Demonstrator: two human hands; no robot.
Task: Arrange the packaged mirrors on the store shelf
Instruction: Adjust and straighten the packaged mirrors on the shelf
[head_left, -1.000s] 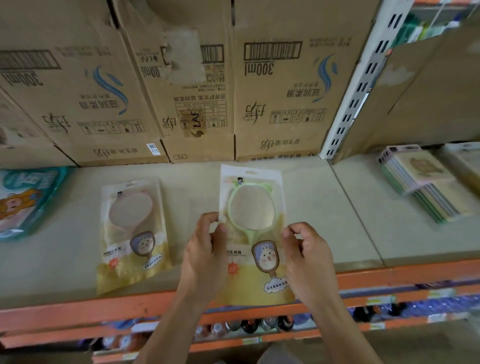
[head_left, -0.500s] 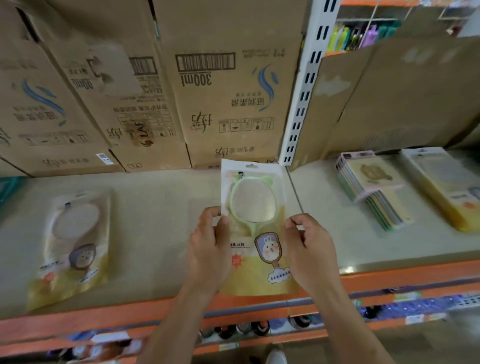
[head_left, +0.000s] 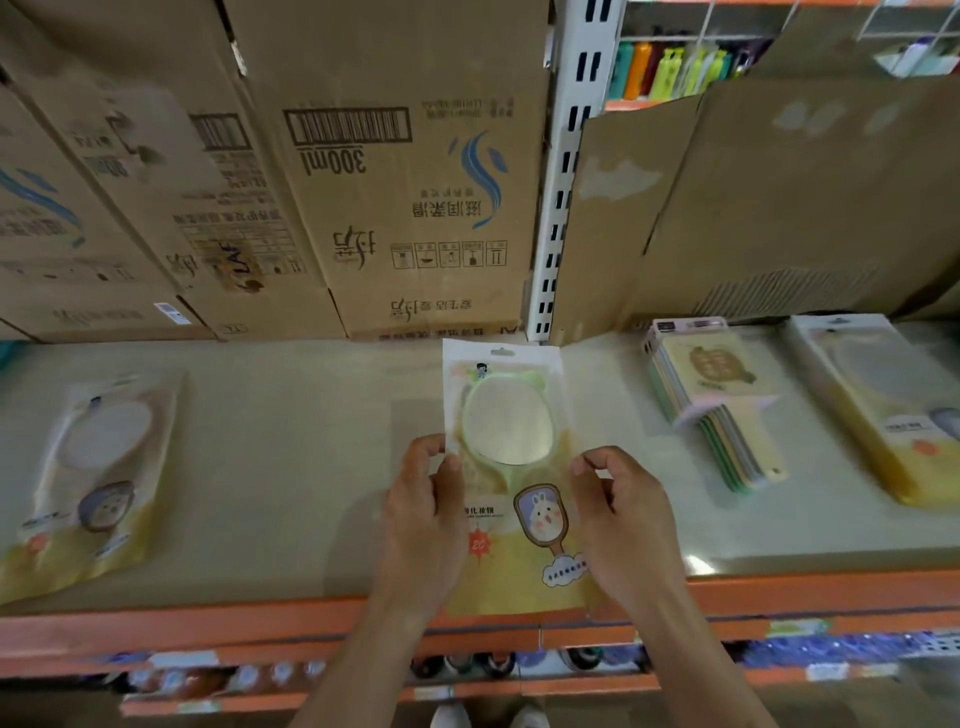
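Note:
A packaged hand mirror with a green eared frame (head_left: 506, 421) lies flat on the beige shelf (head_left: 291, 467), its lower end reaching the orange front rail. My left hand (head_left: 423, 514) pinches its left edge and my right hand (head_left: 621, 514) pinches its right edge. Another packaged mirror (head_left: 88, 478) lies flat at the far left. A stack of packaged mirrors (head_left: 711, 400) lies to the right, and one more yellow package (head_left: 888, 410) sits at the far right.
Brown cartons (head_left: 405, 182) stand along the back of the shelf. A white slotted upright (head_left: 563, 171) divides the two bays, with cardboard sheets (head_left: 779, 197) behind the right bay. The orange rail (head_left: 208, 623) edges the shelf; more goods sit on the shelf below.
The view has swung to the right, so the left package now sits near the frame edge and the right bay's packages show. Both hands still hold the green mirror package at the shelf's front.

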